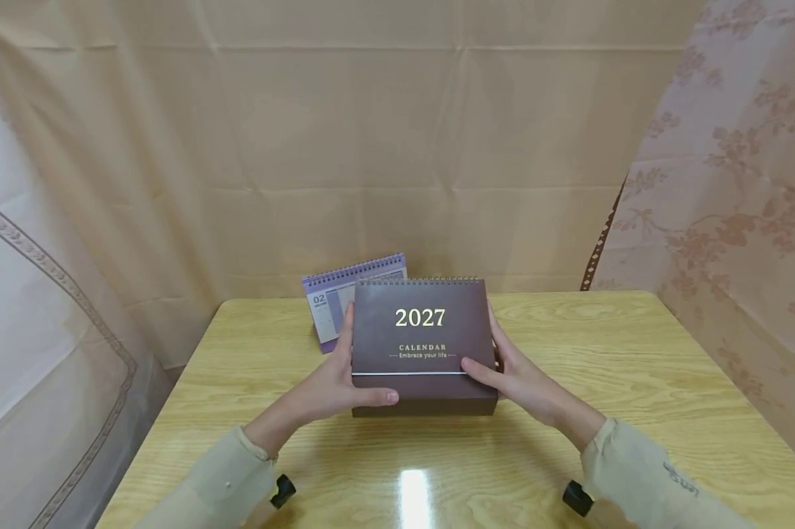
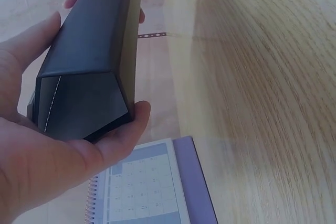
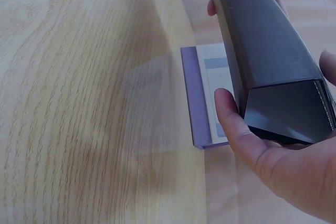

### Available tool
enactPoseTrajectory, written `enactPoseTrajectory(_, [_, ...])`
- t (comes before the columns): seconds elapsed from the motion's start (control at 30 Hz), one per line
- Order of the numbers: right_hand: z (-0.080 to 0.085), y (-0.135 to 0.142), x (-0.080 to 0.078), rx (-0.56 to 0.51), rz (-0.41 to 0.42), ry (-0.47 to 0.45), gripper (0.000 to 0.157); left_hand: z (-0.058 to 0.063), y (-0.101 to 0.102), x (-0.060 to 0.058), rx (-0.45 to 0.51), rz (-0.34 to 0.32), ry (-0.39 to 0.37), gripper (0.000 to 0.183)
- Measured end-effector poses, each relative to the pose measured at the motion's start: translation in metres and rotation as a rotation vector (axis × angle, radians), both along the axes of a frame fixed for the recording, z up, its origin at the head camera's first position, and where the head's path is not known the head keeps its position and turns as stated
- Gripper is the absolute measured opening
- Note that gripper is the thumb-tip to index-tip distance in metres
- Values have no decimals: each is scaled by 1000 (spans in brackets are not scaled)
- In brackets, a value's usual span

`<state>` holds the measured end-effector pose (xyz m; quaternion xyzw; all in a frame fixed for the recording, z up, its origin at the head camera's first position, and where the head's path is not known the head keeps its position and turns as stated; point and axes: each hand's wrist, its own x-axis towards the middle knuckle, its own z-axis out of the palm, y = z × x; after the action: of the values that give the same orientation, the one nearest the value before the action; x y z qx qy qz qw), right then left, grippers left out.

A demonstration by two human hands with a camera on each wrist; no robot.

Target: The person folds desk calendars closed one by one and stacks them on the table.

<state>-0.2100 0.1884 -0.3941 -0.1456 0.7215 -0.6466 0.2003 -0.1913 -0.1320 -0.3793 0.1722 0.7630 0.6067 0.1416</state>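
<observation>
A dark brown desk calendar [image 1: 421, 334] with gold "2027" lettering and a spiral-bound top edge is held up between both hands. At its left side the left hand [image 1: 331, 382] grips it, thumb across the lower front. On the opposite side the right hand [image 1: 519, 378] holds it, thumb on the cover near the lower right corner. Both wrist views show the calendar's hollow end [image 2: 84, 103] and fingers curled under its base, off the tabletop. Behind it stands a purple desk calendar [image 1: 326, 312] showing "02", partly hidden by the brown one.
The wood-grain table [image 1: 602, 353] extends to both sides and toward the front. A beige curtain [image 1: 397, 147] hangs behind its back edge. Patterned cloth [image 1: 754, 198] hangs at the right, and pale cloth [image 1: 40, 294] with a brown band at the left.
</observation>
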Motion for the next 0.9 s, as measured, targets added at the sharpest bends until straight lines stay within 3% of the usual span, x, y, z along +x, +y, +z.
enactPoseTrajectory(0.27, [-2,0,2,39,24,18,108,0,0,1,-20,-13,18,146])
enactPoseTrajectory(0.57, [-5,3,2,10,64,49,118,-2,1,1,15,-26,56,145])
enactPoseTrajectory(0.9, [-5,1,3,-70,113,-33,127,-5,2,0,-57,33,54,150])
